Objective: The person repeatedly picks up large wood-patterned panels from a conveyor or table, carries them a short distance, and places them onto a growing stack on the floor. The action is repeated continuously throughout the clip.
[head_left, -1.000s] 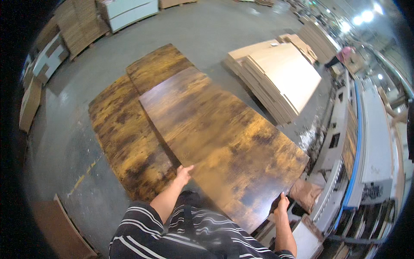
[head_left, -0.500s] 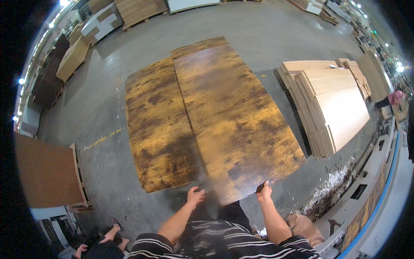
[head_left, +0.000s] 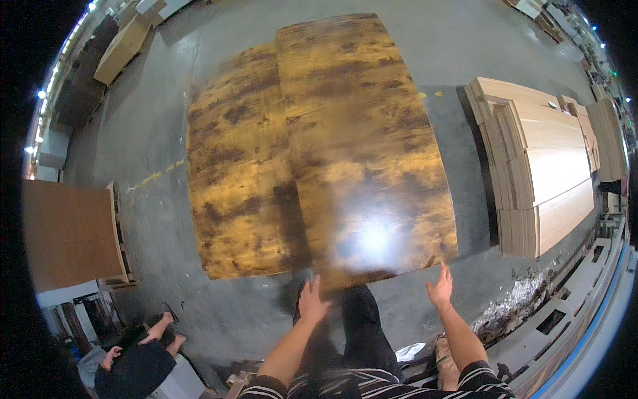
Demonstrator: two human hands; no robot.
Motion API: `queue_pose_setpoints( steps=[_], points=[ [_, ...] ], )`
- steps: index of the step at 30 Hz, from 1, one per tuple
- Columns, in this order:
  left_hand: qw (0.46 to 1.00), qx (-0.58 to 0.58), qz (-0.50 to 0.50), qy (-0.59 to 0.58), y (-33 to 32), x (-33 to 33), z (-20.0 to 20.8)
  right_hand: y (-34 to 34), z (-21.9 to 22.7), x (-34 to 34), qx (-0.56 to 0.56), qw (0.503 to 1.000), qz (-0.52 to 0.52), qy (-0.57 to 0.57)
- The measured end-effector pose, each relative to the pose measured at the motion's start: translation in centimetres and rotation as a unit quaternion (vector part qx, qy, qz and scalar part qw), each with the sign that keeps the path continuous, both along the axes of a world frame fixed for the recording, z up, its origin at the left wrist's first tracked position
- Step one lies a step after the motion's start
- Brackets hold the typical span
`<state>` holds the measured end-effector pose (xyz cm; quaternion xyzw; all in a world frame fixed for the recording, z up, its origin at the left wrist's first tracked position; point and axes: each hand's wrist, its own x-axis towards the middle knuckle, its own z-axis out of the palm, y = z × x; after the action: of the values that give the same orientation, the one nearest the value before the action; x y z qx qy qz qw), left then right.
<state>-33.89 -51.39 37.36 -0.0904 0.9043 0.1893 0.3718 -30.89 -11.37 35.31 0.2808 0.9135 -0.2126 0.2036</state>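
Observation:
A large dark-and-gold wood-grain panel (head_left: 359,133) lies before me, with a bright glare near its near end. It overlaps the right side of another panel (head_left: 239,166) of the same pattern. My left hand (head_left: 312,301) is at the upper panel's near left corner, its fingers stretched out along the side edge. My right hand (head_left: 440,286) is at the near right corner, fingers straight and pointing up at the edge. Both palms face inward with nothing gripped. Whether the fingertips touch the panel is hard to tell.
On the right stands a stack of pale wood boards (head_left: 555,159). A brown board stack (head_left: 70,233) is on the left, and a person (head_left: 136,359) sits low at the lower left. A long machine rail (head_left: 565,339) with a blue strip runs along the lower right.
My right hand has let go of the panel's near edge and moved to its right corner. My left hand has come up to the left corner. The panel now lies straighter before me.

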Motion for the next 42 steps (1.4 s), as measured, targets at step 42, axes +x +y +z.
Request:
queue_pose_setpoints(
  steps=[42],
  points=[
    [0.969,-0.005,-0.116,0.218,-1.1,-4.9,-8.9,9.3,-6.5,-12.0,0.105,0.972,0.207,0.037]
  ],
)
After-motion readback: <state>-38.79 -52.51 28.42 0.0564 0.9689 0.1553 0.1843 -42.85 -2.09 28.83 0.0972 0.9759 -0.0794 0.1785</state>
